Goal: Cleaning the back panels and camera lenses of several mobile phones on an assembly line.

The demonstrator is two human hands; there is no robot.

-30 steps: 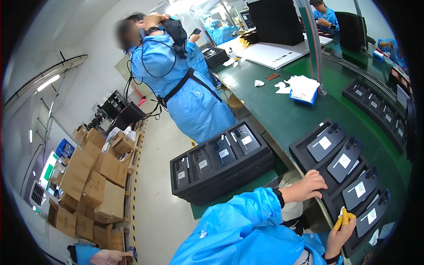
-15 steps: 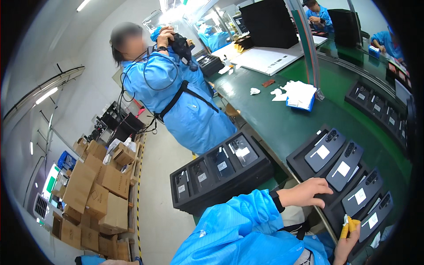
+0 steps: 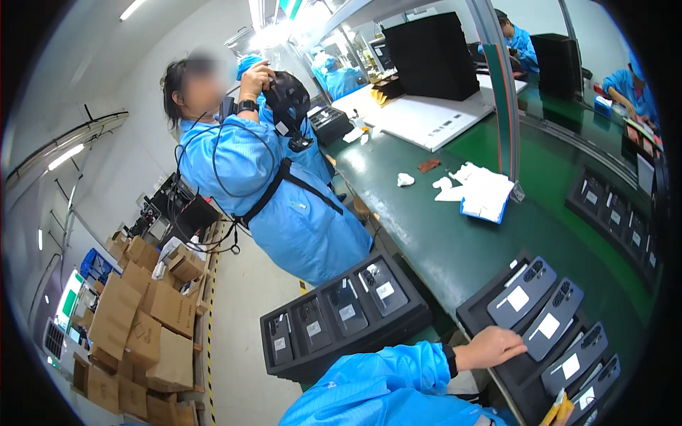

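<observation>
My left hand (image 3: 490, 346), with a dark band at its wrist, reaches over the near edge of a black foam tray (image 3: 490, 310). Its fingers are stretched out, their tips at the lower end of a dark grey smartphone (image 3: 550, 323) with a white label. Another grey phone (image 3: 521, 292) rests farther back in the tray. Nearer lie a third phone (image 3: 574, 359) and a fourth (image 3: 595, 389). At the bottom edge, my right hand (image 3: 559, 412) shows only its yellow-covered fingers, pinched together around a small whitish tip that I cannot make out. The rest of that hand is cut off.
Left of me is a black tray of phones (image 3: 332, 317). A person in blue (image 3: 284, 220) stands beyond it, holding a black device. White cloths in a blue box (image 3: 484, 195) lie on the green table (image 3: 398, 220); another phone tray (image 3: 612, 216) is far right. Cartons (image 3: 117, 312) fill the left.
The view has shifted, so the trays sit lower. My left hand's fingers have drawn closer together near the second phone. My right hand has slipped mostly out of the picture.
</observation>
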